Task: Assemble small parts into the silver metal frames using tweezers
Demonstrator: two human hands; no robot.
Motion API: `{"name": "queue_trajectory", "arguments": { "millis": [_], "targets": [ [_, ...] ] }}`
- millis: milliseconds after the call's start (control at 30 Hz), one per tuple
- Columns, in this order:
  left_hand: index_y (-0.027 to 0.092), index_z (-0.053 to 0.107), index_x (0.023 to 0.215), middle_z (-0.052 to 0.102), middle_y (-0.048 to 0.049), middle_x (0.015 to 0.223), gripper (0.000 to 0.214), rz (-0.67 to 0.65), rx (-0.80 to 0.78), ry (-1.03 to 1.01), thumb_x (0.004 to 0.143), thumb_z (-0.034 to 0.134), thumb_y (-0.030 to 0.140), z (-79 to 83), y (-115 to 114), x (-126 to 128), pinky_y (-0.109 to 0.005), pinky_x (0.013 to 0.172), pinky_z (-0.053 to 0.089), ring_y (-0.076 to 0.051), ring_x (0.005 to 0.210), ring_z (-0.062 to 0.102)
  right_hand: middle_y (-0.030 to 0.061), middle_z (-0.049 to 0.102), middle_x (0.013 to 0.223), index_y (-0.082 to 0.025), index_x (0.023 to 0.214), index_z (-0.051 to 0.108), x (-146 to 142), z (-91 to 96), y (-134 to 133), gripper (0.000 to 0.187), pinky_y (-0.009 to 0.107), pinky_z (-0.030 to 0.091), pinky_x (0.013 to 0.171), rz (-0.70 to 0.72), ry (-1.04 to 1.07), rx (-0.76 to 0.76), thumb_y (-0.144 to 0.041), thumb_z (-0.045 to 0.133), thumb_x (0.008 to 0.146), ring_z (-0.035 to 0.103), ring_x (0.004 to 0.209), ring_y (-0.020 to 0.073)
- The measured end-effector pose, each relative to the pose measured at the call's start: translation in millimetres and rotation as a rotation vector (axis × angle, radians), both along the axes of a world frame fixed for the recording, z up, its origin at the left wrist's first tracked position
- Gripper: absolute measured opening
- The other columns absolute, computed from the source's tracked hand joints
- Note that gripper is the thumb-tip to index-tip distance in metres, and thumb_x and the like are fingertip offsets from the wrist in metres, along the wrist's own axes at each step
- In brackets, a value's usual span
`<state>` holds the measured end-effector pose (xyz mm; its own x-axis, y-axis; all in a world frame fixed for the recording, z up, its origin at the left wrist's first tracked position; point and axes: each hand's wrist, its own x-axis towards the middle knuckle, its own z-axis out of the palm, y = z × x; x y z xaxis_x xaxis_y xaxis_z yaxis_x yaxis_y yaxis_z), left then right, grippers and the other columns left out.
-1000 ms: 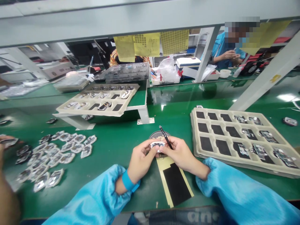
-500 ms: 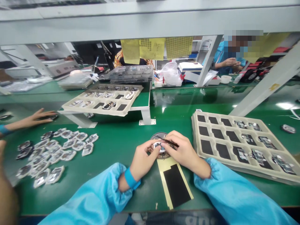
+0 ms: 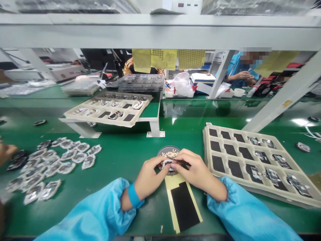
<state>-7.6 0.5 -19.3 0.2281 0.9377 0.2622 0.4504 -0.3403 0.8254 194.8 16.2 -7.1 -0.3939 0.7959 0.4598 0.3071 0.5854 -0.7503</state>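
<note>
Between the fingertips of my left hand (image 3: 151, 174) is a small white electronic housing (image 3: 166, 163) with dark parts, held above a round grey dish (image 3: 160, 151). Dark tweezers (image 3: 182, 161) are pinched in my right hand (image 3: 195, 170), their tips close to the housing. Small beige bits fill the dish, partly hidden behind my fingers. Just below my hands lies a yellow backing sheet (image 3: 171, 204) bearing a black sticky-looking panel (image 3: 186, 207).
Many white housings (image 3: 67, 168) are spread on the green table at left, near another person's hand (image 3: 7, 151). A compartment tray (image 3: 205, 147) with circuit boards stands at right. Another tray (image 3: 125, 122) rests on a raised stand (image 3: 154, 129). A metal beam (image 3: 160, 36) crosses above.
The view has tilted up slightly. The other person's hand at left has drawn back towards the edge, and a dark piece lies where it reached. My hands keep nearly the same grip.
</note>
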Motion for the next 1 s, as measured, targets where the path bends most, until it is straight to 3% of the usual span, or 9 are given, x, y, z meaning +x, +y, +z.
{"name": "queue_trajectory", "arguments": {
  "millis": [167, 333, 667, 833, 1000],
  "targets": [
    [0.023, 0.076, 0.107, 0.077, -0.0058, 0.106, 0.023, 0.014, 0.031, 0.015, 0.09, 0.062, 0.018, -1.6, 3.1, -0.6, -0.036, 0.091, 0.053, -0.024, 0.099, 0.07, 0.0068, 0.069, 0.095, -0.025, 0.103, 0.07, -5.6, -13.5, -1.9, 0.01, 0.034, 0.054, 0.078, -0.016, -0.006, 0.037, -0.027, 0.065, 0.094, 0.066, 0.089, 0.0215],
    [0.024, 0.074, 0.113, 0.076, -0.0067, 0.11, 0.026, 0.0, 0.085, 0.09, 0.092, 0.06, 0.018, 0.0, 2.5, -3.2, -0.037, 0.093, 0.051, -0.024, 0.103, 0.068, 0.0067, 0.069, 0.098, -0.026, 0.108, 0.071, -7.0, -14.6, -3.5, 0.015, 0.034, 0.055, 0.079, -0.025, 0.006, 0.044, -0.026, 0.065, 0.095, 0.067, 0.092, 0.0212],
    [0.028, 0.07, 0.12, 0.075, -0.0061, 0.112, 0.028, -0.085, 0.155, 0.213, 0.096, 0.057, 0.024, 0.1, 2.2, -7.8, -0.038, 0.092, 0.048, -0.025, 0.103, 0.066, 0.0057, 0.065, 0.093, -0.023, 0.096, 0.068, -3.9, -13.7, 0.3, 0.007, 0.032, 0.052, 0.078, 0.061, 0.001, -0.038, -0.026, 0.062, 0.095, 0.063, 0.088, 0.0198],
    [0.023, 0.069, 0.106, 0.075, -0.0048, 0.104, 0.016, 0.098, 0.095, 0.144, 0.093, 0.061, 0.027, 0.8, 18.5, -19.8, -0.035, 0.088, 0.048, -0.024, 0.097, 0.068, 0.004, 0.063, 0.094, -0.023, 0.097, 0.061, -2.0, -12.3, 1.7, 0.007, 0.032, 0.049, 0.08, -0.054, -0.021, -0.069, -0.026, 0.055, 0.099, 0.061, 0.088, 0.0196],
    [0.017, 0.064, 0.106, 0.074, -0.0044, 0.089, 0.021, 0.347, 0.008, 0.016, 0.092, 0.06, 0.033, 3.7, 58.9, -61.5, -0.032, 0.076, 0.051, -0.022, 0.078, 0.068, 0.0056, 0.062, 0.097, -0.025, 0.103, 0.062, 1.6, -18.8, 5.3, 0.012, 0.037, 0.047, 0.082, -0.199, -0.199, -0.095, -0.027, 0.05, 0.1, 0.063, 0.091, 0.0241]
  ]
}}
